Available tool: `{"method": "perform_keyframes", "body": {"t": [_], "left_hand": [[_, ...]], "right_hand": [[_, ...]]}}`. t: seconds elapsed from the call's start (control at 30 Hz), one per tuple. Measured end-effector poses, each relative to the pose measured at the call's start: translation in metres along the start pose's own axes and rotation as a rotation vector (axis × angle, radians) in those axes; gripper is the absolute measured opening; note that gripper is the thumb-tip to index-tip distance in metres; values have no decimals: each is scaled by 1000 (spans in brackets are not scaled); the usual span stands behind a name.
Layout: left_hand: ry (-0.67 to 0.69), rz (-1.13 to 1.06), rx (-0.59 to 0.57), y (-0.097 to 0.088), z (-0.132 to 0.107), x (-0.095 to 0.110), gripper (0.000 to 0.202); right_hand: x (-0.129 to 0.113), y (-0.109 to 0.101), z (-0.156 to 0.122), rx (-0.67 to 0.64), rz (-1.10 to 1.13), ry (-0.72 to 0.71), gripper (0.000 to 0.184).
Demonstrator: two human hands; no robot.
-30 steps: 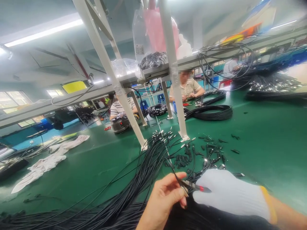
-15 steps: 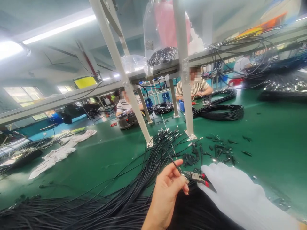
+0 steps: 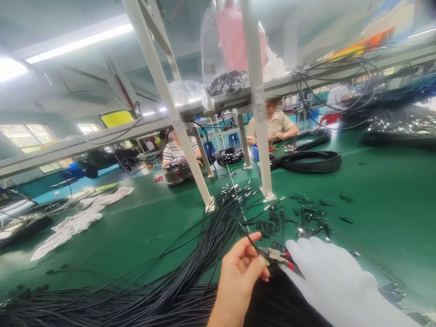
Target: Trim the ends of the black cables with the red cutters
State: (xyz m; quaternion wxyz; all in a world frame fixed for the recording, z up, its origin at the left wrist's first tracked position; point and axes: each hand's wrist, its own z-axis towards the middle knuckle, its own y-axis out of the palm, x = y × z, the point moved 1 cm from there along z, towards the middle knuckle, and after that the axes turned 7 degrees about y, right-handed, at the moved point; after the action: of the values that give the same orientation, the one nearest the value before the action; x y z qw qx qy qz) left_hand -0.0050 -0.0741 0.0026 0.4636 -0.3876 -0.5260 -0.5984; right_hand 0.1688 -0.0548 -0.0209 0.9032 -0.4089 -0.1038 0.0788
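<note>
My bare left hand [image 3: 238,277] pinches the end of a thin black cable [image 3: 248,236] between thumb and fingers. My right hand [image 3: 327,277], in a white glove, grips small red-handled pliers [image 3: 279,258] whose jaws meet the cable end at my left fingertips. A thick bundle of black cables [image 3: 184,277] fans across the green table [image 3: 136,231] from the lower left up to metal-tipped ends [image 3: 238,190]. Several small black cut pieces [image 3: 306,218] lie scattered just beyond my hands.
White frame legs [image 3: 262,136] of an overhead shelf stand on the table behind the cables. White cloth [image 3: 78,220] lies at the left. Coiled black cable [image 3: 309,161] sits far right. Two other people in striped shirts [image 3: 275,125] work across the table.
The view shifted slightly. My left hand kept its pinch on the cable end and the pliers stayed at it, with both hands drawn a little lower in view.
</note>
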Motion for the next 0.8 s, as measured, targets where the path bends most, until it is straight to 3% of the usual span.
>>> {"method": "perform_keyframes", "body": {"t": [0.23,0.5,0.7,0.8], "left_hand": [[29,-42,-25,-5,5,-10,42],[83,-20,-26,-9,6,-25,44],[71,23,-23,-9,5,-27,46],[63,40,-56,-8,5,-25,47]], "right_hand": [[-6,-1,-2,41,-41,30,20],[-8,-7,-3,-79,-58,23,20],[-17,-8,-7,-23,-62,169,17],[-17,-10,-4,-59,-95,111,11]]}}
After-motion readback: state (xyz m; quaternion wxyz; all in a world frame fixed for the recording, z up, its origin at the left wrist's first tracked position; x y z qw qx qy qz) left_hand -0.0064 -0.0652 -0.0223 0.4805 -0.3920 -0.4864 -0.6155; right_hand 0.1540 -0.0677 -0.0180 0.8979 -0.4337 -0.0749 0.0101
